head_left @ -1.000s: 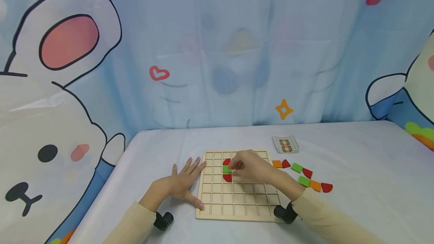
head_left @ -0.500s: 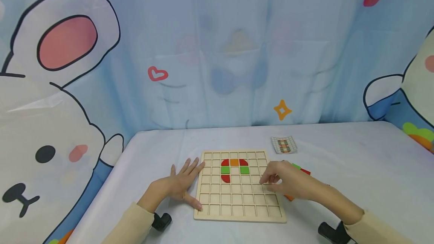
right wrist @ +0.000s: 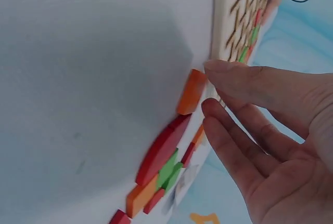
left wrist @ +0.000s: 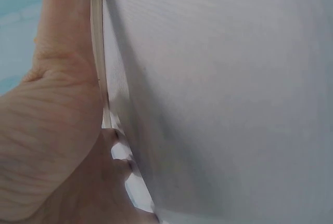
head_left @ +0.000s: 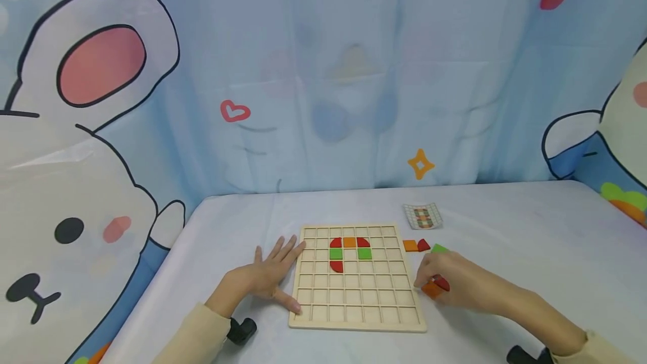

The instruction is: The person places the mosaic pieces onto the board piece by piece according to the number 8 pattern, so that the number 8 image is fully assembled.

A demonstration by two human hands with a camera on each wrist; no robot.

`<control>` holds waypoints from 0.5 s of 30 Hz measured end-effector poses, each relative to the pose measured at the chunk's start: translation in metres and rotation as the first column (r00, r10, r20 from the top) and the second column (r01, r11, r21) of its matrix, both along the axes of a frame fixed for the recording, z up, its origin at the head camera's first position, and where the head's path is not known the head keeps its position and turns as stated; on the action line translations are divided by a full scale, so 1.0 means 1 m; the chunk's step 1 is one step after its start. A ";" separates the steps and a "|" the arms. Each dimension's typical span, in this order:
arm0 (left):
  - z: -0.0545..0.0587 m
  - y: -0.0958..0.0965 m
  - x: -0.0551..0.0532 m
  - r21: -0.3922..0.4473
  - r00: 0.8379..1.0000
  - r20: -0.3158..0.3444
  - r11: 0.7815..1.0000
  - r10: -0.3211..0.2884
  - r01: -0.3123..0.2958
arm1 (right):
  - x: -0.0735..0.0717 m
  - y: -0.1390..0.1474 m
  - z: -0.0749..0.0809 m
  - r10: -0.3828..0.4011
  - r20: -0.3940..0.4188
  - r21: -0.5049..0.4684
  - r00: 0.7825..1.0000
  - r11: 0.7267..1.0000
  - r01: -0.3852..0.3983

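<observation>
Nearest, below the near corners of the grid board (head_left: 364,296) on a white-covered table (head_left: 485,319): beige sleeves (head_left: 194,336), with black wrist devices (head_left: 242,331) just above the hands.

Next, left hand (head_left: 265,277), fingers straight and spread wide, released; thumb tip at the board's left edge by its near left corner, index fingertip at the same edge toward the far left corner.

Just off the board's right edge, right hand (head_left: 465,282), fingers loosely bent, thumb apart from the lower fingers, clasping nothing visible. Beside that thumb tip, an orange piece (right wrist: 191,91) on the table, end to end with a red piece (right wrist: 164,151). Contact between fingers and orange piece: cannot tell.

On the board, left of middle and toward its far edge, in rows from near to far: one red rounded piece (head_left: 336,267); two green squares (head_left: 364,253), one cell apart; one orange square (head_left: 349,242) between two red quarter-rounds (head_left: 363,242).

Off the board's far right corner, an orange tile (head_left: 410,245), a red wedge (head_left: 423,245), and a green tile (head_left: 440,248) partly behind the right hand.

Farther, toward the table's far edge, a small card (head_left: 422,217) with a coloured grid print.

Farthest, a pale blue curtain (head_left: 283,156) with a white cartoon animal (head_left: 116,184), red hearts (head_left: 235,111) and a gold star (head_left: 421,164).
</observation>
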State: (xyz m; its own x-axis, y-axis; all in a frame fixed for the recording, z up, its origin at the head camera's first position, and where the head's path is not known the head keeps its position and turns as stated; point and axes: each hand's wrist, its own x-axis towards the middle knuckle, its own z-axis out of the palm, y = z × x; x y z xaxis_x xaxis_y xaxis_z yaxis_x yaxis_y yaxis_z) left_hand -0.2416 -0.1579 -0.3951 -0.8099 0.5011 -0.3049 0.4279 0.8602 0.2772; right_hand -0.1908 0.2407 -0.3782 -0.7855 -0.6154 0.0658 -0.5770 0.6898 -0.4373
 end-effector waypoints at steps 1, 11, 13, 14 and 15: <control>-0.001 0.000 0.000 -0.001 1.000 0.001 1.000 0.001 -0.001 | -0.001 0.001 -0.001 0.005 0.007 -0.003 1.000 1.000 -0.005; -0.001 0.002 -0.002 0.003 1.000 0.011 1.000 -0.005 0.005 | -0.002 0.014 -0.018 0.008 -0.014 -0.084 1.000 0.996 -0.009; -0.001 0.001 -0.003 0.001 1.000 0.011 1.000 -0.003 0.003 | -0.003 0.015 -0.019 -0.004 -0.008 -0.086 1.000 0.996 0.003; -0.002 0.001 -0.003 0.002 1.000 0.012 1.000 -0.002 0.002 | -0.003 0.015 -0.019 -0.008 -0.001 -0.088 1.000 0.996 0.008; -0.003 0.000 -0.004 0.005 1.000 0.013 1.000 -0.002 0.002 | -0.004 0.016 -0.019 -0.010 0.007 -0.092 1.000 0.996 0.011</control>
